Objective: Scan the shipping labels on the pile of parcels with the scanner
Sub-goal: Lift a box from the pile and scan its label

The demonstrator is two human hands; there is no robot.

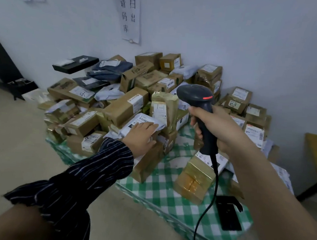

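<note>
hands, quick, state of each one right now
Left hand: open, straight fingers resting on a white parcel.
Right hand: closed around the scanner handle.

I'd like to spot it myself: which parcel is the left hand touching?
Find the parcel pile on the green checked cloth by the wall. At its front middle, under the left hand, lies a flat pale plastic mailer bag, label up. Its neighbours are brown cardboard boxes.
</note>
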